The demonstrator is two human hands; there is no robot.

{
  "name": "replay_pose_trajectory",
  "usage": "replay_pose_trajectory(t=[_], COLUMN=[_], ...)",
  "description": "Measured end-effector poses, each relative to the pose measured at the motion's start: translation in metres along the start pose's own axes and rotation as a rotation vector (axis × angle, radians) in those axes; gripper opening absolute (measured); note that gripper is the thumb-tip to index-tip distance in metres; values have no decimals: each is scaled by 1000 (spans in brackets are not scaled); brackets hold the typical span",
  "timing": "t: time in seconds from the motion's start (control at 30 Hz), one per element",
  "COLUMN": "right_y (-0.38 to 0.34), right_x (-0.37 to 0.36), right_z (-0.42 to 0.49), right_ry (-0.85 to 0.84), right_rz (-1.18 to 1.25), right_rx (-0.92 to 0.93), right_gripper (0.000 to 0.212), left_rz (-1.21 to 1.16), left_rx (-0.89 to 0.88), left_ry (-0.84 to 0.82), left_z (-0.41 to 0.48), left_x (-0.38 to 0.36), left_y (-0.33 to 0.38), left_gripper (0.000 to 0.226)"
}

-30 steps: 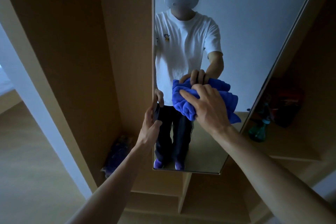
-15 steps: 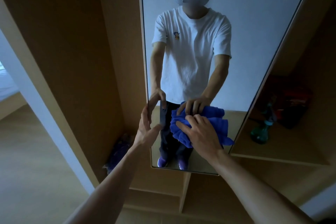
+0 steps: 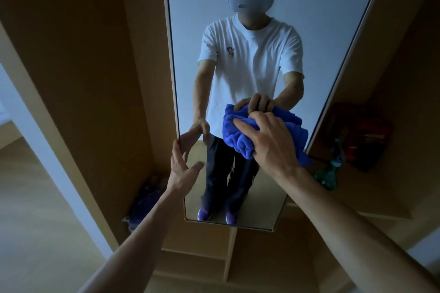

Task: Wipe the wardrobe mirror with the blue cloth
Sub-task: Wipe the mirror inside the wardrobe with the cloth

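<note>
Head: bunched blue cloth (image 3: 238, 137) on mirror (image 3: 321, 31).

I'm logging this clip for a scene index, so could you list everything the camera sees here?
wardrobe mirror: one, tall and narrow, on the wardrobe front; it reflects the person.
blue cloth: one, bright blue, bunched against the glass at mid-height.
wardrobe: one, tan wood, around the mirror.
bottle: one, green, on the shelf to the right of the mirror.
dark red object: one, behind the bottle; too dim to identify.
bundle: one, purplish, low down to the left of the mirror; blurred.
floor: light wood, lower left.
left hand: fingers straight at the mirror's left edge.
right hand: holds the cloth against the glass.
</note>
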State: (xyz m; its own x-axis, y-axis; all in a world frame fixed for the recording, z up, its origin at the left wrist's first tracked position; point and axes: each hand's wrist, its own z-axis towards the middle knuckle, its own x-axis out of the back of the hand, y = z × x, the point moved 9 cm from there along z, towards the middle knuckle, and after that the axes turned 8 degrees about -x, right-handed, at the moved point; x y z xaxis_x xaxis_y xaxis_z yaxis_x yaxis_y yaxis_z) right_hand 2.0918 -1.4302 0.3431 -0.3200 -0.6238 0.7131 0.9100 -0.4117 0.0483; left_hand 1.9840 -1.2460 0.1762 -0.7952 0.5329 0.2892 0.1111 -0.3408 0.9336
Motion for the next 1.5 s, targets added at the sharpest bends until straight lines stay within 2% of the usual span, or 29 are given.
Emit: replay_pose_trajectory(t=[0.23, 0.47, 0.67, 0.93, 1.13, 1.23, 1.4, 1.5], right_y=[3, 1, 5, 35, 58, 62, 65, 60], right_x=[-15, -63, -62, -3, 39, 34, 4, -22], right_z=[-10, -64, -63, -30, -7, -9, -33, -61], right_ry=[17, -115, -187, -64, 32, 33, -22, -78], right_rz=[-25, -16, -17, -42, -51, -53, -49, -46], right_rx=[17, 55, 70, 11, 24, 48, 32, 82], right_gripper=[50, 51, 52, 59, 62, 56, 61, 54], left_rz=[65, 79, 70, 173, 199, 200, 210, 217], left_rx=[18, 39, 30, 27, 25, 19, 40, 46], left_ry=[82, 78, 67, 145, 184, 200, 212, 210], left_z=[-5, -8, -11, -15, -18, -19, -19, -19], left_x=[-3, -5, -5, -4, -8, -10, -12, -12], left_y=[0, 1, 5, 17, 23, 24, 22, 20], left_gripper=[99, 106, 108, 96, 99, 100, 102, 101])
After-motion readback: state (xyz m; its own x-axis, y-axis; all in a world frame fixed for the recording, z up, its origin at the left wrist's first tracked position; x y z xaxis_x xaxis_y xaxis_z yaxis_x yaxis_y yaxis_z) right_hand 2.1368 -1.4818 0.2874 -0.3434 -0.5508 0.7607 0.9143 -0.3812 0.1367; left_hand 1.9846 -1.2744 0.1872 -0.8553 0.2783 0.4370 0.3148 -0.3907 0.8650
